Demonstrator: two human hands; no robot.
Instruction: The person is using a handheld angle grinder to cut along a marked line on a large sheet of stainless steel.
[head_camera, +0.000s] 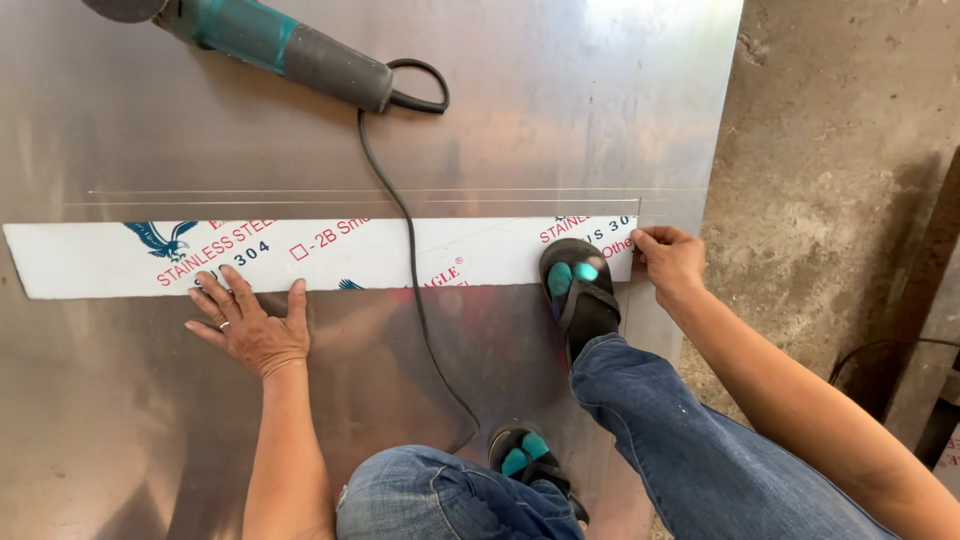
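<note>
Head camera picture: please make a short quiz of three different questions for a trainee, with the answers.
1. True or false: the angle grinder is held in the left hand.
2. Which part presses on the right end of the white film-covered strip? A) a knee B) a sandalled foot C) the grinder
3. Where does the right hand grip?

Key
1. False: the grinder lies alone on the steel sheet; the left hand lies flat and open, its fingertips on the strip's lower edge.
2. B.
3. At the strip's right end, beside the foot.
</note>
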